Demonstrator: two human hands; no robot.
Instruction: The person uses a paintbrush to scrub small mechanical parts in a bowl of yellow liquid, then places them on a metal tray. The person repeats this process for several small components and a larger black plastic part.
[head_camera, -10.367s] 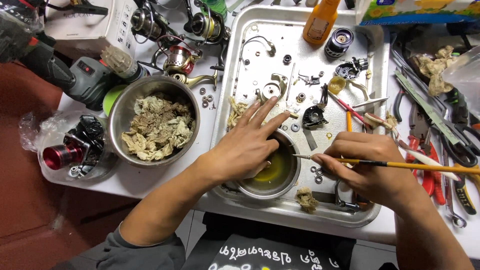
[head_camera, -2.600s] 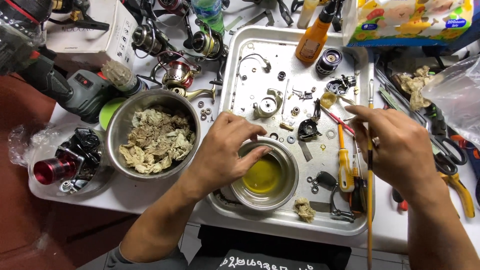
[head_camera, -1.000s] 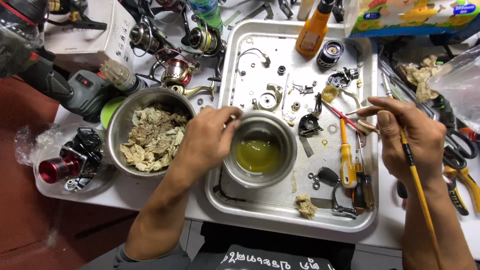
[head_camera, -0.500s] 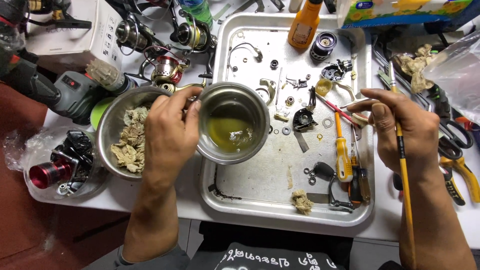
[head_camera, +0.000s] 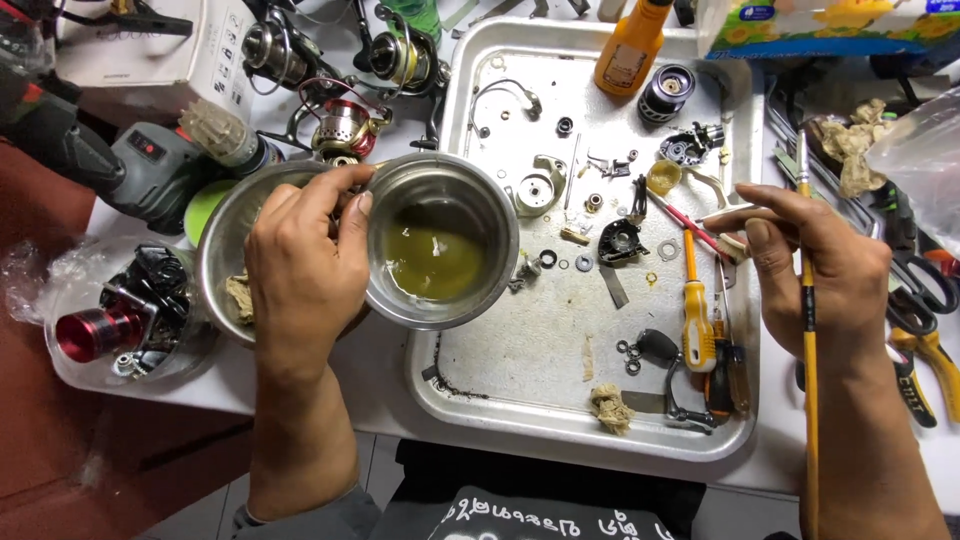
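Observation:
My left hand (head_camera: 300, 275) grips the rim of a small steel bowl (head_camera: 440, 180) holding yellowish liquid. The bowl is lifted over the left edge of a metal tray (head_camera: 560, 400) and overlaps a larger steel bowl (head_camera: 215, 250) with crumpled paper scraps in it. My right hand (head_camera: 815, 265) holds a long yellow-handled brush (head_camera: 808, 400) above the tray's right side, with its handle running down along my forearm. Scattered on the tray are small fishing-reel parts (head_camera: 620, 240), washers and a yellow screwdriver (head_camera: 697, 320).
Several fishing reels (head_camera: 340, 125) stand at the back left beside a grey power tool (head_camera: 150, 165). A red reel (head_camera: 100, 330) lies in a clear bag at left. An orange bottle (head_camera: 630, 45) stands on the tray's far edge. Pliers and scissors (head_camera: 925, 300) lie at right.
My left hand has lifted the small bowl off the tray and carried it left, over the big bowl. My right hand with the brush stayed near the tray's right edge.

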